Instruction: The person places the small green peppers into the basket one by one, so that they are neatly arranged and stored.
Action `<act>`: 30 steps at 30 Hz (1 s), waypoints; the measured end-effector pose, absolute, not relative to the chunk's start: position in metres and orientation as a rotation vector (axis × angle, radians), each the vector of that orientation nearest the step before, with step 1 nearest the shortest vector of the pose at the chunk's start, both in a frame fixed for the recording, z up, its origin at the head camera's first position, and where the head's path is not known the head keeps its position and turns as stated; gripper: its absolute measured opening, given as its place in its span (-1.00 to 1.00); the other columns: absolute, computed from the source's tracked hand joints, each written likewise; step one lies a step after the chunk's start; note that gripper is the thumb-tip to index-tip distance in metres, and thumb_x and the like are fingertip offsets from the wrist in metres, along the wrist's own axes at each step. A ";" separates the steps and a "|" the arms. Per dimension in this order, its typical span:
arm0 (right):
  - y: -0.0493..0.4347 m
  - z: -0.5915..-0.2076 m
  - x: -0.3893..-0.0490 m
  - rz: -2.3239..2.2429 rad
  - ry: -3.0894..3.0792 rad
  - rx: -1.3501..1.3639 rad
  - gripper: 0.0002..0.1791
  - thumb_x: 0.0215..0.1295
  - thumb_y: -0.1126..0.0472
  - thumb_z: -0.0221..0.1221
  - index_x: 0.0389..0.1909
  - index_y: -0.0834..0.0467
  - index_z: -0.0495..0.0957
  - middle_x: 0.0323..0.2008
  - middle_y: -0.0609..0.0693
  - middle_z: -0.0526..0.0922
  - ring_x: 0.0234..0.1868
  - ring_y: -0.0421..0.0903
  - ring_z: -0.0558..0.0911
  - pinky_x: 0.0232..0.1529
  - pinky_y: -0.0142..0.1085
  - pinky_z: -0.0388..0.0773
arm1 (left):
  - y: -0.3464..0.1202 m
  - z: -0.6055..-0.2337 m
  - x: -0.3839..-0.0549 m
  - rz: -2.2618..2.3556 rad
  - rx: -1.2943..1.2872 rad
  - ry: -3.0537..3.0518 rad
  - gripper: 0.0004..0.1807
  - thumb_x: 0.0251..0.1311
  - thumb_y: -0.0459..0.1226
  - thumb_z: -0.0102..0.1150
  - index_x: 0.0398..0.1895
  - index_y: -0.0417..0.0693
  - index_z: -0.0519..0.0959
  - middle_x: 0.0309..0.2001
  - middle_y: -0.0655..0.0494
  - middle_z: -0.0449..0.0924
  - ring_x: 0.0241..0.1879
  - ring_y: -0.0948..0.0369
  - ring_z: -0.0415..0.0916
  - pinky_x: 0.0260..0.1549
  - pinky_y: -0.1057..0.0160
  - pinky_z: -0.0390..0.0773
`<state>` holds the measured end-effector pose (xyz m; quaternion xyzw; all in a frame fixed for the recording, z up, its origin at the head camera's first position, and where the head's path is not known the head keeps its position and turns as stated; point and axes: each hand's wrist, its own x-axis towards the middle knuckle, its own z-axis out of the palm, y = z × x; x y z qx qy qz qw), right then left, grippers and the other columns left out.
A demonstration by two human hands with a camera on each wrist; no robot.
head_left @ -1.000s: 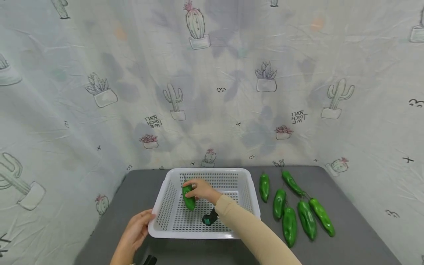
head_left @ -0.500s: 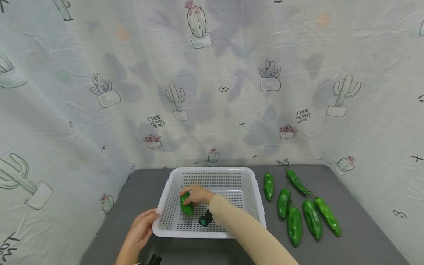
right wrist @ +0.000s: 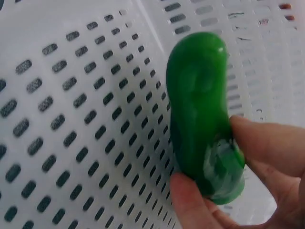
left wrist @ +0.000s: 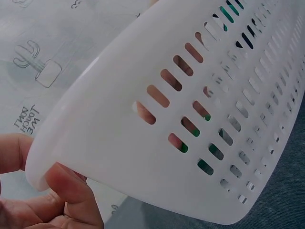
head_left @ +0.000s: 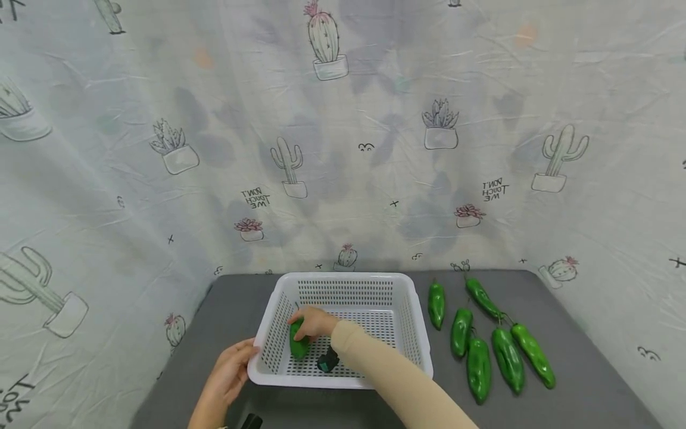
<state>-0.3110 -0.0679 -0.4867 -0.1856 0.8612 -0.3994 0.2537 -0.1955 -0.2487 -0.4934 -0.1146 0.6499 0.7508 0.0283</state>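
My right hand (head_left: 316,323) reaches into a white perforated plastic basket (head_left: 348,277) and grips a green pepper (head_left: 298,339) near its left wall. In the right wrist view, thumb and fingers pinch the stem half of the pepper (right wrist: 200,95), its rounded tip pointing away from the hand. Over at the basket's left side, my left hand (head_left: 230,372) pinches the rim. The left wrist view shows a thumb and finger on either side of that white rim (left wrist: 38,167), with green and skin tones visible through the slots.
Several green peppers (head_left: 479,369) lie on the grey table (head_left: 225,298) to the right of the basket. A patterned cloth (head_left: 343,149) hangs behind and at both sides. A black wrist camera (head_left: 328,359) on the right arm sits low over the basket floor.
My right hand has lowered the green pepper and brought it slightly nearer, along the basket's left side. The left hand keeps its hold on the rim. The head view has shifted a little.
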 end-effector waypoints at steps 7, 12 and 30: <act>-0.069 -0.480 -0.303 -0.995 2.394 -0.461 -0.52 0.08 0.37 0.30 0.08 0.04 0.58 0.03 0.09 0.54 -0.16 -0.06 0.61 -0.27 -0.22 0.61 | -0.247 -0.495 -0.195 2.318 -0.318 1.970 -0.43 0.27 -0.40 -0.04 0.28 -0.57 0.14 -0.10 0.04 0.59 -0.13 0.28 0.57 -0.18 0.24 0.56; -0.069 -0.479 -0.303 -0.957 2.382 -0.478 -0.49 0.09 0.36 0.29 0.12 0.04 0.55 0.08 0.11 0.53 -0.11 -0.04 0.60 -0.23 -0.21 0.60 | -0.247 -0.495 -0.194 2.333 -0.311 1.963 -0.44 0.26 -0.42 -0.04 0.26 -0.59 0.15 -0.13 0.07 0.60 -0.15 0.29 0.57 -0.20 0.26 0.57; -0.046 -0.467 -0.317 -0.989 2.513 -0.544 -0.30 0.08 0.19 0.32 0.30 0.02 0.36 0.27 0.07 0.41 0.26 0.06 0.41 0.21 0.02 0.33 | -0.249 -0.492 -0.196 2.370 -0.348 1.981 -0.47 0.21 -0.44 -0.04 0.23 -0.58 0.20 -0.15 0.03 0.60 -0.17 0.26 0.57 -0.23 0.26 0.57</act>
